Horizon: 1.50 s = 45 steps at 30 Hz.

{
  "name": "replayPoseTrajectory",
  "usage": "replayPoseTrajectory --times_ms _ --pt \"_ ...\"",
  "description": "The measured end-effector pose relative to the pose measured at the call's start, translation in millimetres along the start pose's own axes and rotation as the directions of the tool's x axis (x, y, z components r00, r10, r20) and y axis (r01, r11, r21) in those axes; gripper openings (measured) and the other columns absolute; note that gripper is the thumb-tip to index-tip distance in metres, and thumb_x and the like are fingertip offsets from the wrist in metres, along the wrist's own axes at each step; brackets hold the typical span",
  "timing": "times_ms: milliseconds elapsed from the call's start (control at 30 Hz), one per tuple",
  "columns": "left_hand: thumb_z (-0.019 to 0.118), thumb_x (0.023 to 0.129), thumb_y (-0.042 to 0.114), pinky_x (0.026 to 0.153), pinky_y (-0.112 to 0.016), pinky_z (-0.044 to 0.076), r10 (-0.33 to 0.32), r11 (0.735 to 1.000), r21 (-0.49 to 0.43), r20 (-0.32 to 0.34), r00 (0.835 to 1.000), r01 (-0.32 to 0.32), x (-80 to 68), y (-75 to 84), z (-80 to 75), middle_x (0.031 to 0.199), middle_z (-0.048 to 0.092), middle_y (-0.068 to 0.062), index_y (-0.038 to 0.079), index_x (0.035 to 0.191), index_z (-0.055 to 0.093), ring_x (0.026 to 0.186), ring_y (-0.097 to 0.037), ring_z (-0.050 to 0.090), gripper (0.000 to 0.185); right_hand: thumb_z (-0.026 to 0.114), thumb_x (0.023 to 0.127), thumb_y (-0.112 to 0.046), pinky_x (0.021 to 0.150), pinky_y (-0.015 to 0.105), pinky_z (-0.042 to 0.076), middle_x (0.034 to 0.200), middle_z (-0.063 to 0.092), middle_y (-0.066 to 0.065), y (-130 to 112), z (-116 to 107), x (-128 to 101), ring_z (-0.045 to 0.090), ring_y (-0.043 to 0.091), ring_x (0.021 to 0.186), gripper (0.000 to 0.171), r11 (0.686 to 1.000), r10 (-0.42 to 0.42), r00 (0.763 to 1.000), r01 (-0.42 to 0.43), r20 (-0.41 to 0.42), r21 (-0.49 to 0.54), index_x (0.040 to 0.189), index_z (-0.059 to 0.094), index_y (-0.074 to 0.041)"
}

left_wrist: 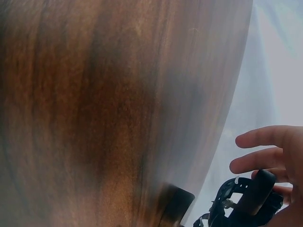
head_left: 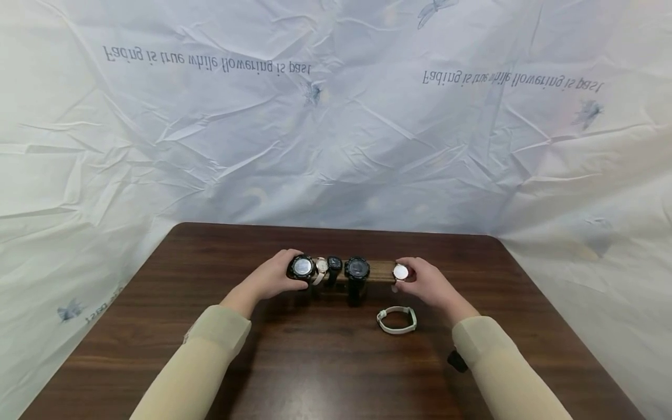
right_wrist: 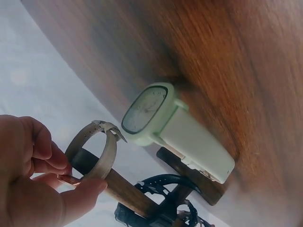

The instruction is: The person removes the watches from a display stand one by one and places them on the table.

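Across the middle of the frame the wooden bar (head_left: 380, 270) blocks you: four watches sit packed along its left and centre, the black watch (head_left: 301, 267) at the left end, the pale-faced watch (head_left: 321, 266) and the small dark watch (head_left: 334, 264) pressed beside it, then the big black watch (head_left: 357, 269). Your left hand (head_left: 273, 279) closes off the left end, your right hand (head_left: 430, 283) with the silver-faced watch (head_left: 401, 272) the right. Only the bare bar stretch between is free. Just below centre, the mint-green watch (head_left: 396, 319) lies on the table (head_left: 220, 251). The lower centre and the strip behind the bar lie open.
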<state>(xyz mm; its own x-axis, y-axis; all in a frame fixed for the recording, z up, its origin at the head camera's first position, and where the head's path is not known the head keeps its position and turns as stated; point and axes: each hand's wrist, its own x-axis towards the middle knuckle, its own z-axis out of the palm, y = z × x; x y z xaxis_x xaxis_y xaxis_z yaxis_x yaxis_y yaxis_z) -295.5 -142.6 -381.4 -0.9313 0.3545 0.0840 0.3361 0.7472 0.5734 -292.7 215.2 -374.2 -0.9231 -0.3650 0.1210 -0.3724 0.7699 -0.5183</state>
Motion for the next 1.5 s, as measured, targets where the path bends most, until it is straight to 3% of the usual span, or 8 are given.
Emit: replayPoseTrajectory --times_ms 333,767,1267,1500 --pt "0.070 0.068 0.043 0.079 -0.036 0.040 0.013 1.000 0.016 -0.023 1.000 -0.013 1.0 -1.0 -0.9 0.114 0.043 -0.003 0.015 0.125 0.040 0.096 -0.016 0.048 0.070 0.066 0.077 -0.026 0.059 0.028 0.040 0.085 0.049 0.001 4 -5 -10 0.046 0.014 0.072 0.047 1.000 -0.022 0.999 0.021 -0.045 -0.016 0.117 0.051 -0.008" --pt "0.070 0.067 0.045 0.080 -0.037 0.040 0.004 1.000 0.020 -0.007 1.000 -0.004 2.0 1.8 0.5 0.118 0.042 -0.004 0.016 0.126 0.038 0.099 -0.017 0.047 0.073 0.066 0.076 -0.032 0.059 0.027 0.041 0.084 0.048 -0.001 0 -12 -24 0.046 0.012 0.071 0.050 0.998 -0.054 0.998 0.053 -0.019 -0.045 0.117 0.051 -0.008" --pt "0.070 0.067 0.043 0.079 -0.037 0.041 -0.027 0.999 0.019 -0.010 1.000 0.027 0.2 1.3 -0.4 0.115 0.042 -0.002 0.018 0.125 0.039 0.097 -0.016 0.048 0.071 0.064 0.075 -0.040 0.057 0.026 0.041 0.084 0.048 -0.005 -18 4 -27 0.045 0.012 0.069 0.052 0.995 -0.092 0.995 0.090 0.038 0.048 0.117 0.050 -0.013" --pt "0.070 0.068 0.043 0.079 -0.038 0.040 -0.024 1.000 0.017 -0.005 1.000 0.024 -2.0 2.3 -0.9 0.118 0.042 -0.004 0.016 0.125 0.039 0.098 -0.016 0.047 0.071 0.065 0.074 -0.040 0.063 0.024 0.044 0.091 0.046 -0.005 -25 17 -26 0.046 0.010 0.074 0.050 0.982 -0.177 0.984 0.174 0.028 0.073 0.115 0.053 -0.013"
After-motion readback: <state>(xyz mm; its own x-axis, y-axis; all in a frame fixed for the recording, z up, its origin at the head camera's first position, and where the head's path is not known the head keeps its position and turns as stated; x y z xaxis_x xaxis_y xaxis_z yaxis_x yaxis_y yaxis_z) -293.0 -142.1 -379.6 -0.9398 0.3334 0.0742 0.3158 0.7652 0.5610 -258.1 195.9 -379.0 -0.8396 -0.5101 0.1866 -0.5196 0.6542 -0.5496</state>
